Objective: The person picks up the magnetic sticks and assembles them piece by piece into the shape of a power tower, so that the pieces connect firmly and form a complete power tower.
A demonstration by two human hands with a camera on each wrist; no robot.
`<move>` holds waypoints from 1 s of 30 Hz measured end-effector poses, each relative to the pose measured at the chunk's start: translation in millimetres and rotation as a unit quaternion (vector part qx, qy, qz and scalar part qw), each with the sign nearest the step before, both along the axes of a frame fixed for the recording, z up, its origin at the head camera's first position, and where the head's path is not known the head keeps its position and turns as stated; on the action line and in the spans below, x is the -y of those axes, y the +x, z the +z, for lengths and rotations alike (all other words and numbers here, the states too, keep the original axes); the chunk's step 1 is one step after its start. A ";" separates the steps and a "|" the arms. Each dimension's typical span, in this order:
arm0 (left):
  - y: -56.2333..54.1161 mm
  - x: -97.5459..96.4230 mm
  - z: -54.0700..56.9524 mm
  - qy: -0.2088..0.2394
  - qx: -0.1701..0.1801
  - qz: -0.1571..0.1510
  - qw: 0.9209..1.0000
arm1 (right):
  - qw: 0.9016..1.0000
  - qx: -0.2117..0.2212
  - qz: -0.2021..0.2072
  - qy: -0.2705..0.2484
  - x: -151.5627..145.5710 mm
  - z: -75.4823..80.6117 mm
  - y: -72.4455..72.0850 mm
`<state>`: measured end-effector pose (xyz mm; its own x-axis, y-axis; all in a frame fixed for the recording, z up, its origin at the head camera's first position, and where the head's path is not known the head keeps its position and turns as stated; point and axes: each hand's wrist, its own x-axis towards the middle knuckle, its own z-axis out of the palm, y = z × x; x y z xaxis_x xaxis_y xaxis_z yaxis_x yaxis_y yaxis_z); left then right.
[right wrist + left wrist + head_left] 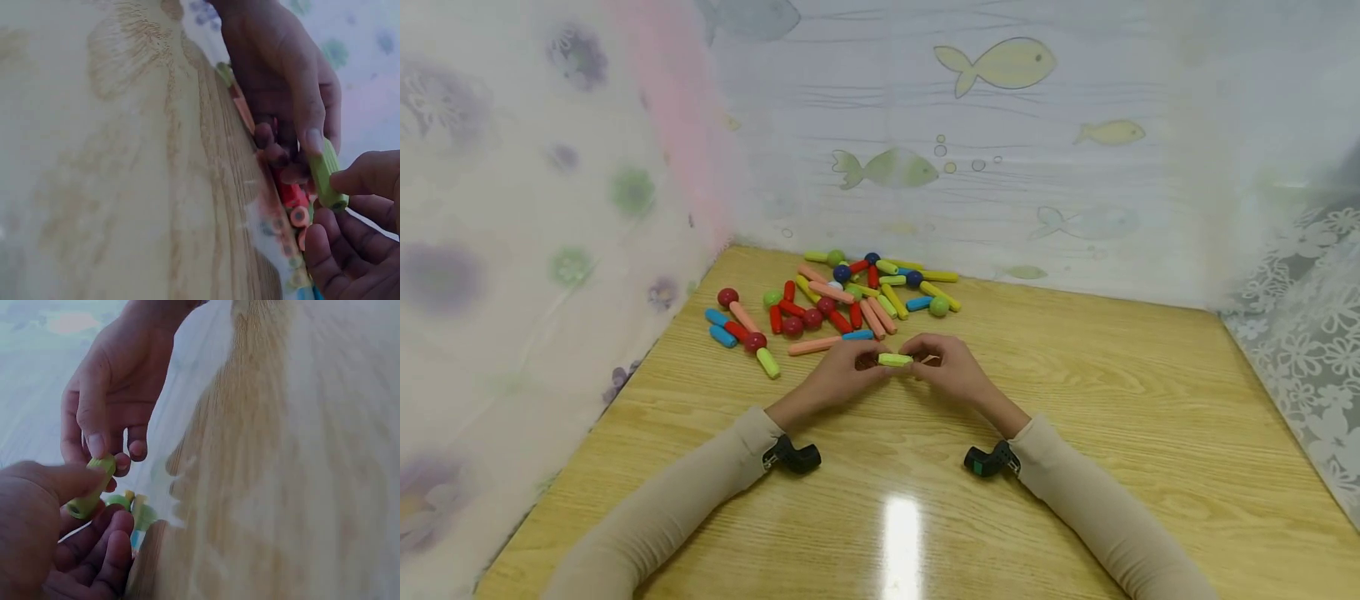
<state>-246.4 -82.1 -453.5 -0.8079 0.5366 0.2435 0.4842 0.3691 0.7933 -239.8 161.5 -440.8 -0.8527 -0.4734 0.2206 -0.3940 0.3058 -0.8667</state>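
Note:
Between both hands, just above the table, is a short yellow-green ridged stick [895, 360] with a hole in its end. My left hand [847, 372] pinches one end between thumb and fingers. The opposite end is pinched by my right hand [953, 367]. The left wrist view shows the hole in the stick [91, 495] on the left hand's side, the thumb lying across it. In the right wrist view, another hole shows at the stick's near end [326, 178], beside the right thumb. Fingertips partly cover the piece.
Beyond the hands lies a pile of coloured sticks and balls, some joined, including a red ball [792, 326], a green ball [939, 307] and a blue-and-salmon joined stick [816, 345]. A joined chain [756, 342] lies to the left. Patterned curtains [880, 108] border the wooden table [1090, 400].

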 end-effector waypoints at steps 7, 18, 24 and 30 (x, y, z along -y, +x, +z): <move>3.7 7.9 -1.8 0.007 0.012 0.010 1.000 | 1.000 0.009 0.014 0.002 0.4 0.4 -3.2; 8.2 21.5 -4.6 0.011 0.014 -0.013 1.000 | 0.967 -0.196 0.019 0.159 40.8 21.5 -64.3; 9.2 23.8 -5.5 0.007 0.003 -0.033 0.999 | 0.915 -0.204 0.101 0.332 77.8 21.5 -100.5; 10.4 26.8 -5.6 -0.002 0.007 -0.021 1.000 | 0.897 -0.136 0.056 0.416 71.4 11.6 -111.1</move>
<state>-236.0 -108.9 -459.1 -0.7884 0.5706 0.2297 0.4877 0.3524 0.7987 -350.9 90.1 -429.1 -0.7572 -0.6508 -0.0566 -0.6255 0.7473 -0.2242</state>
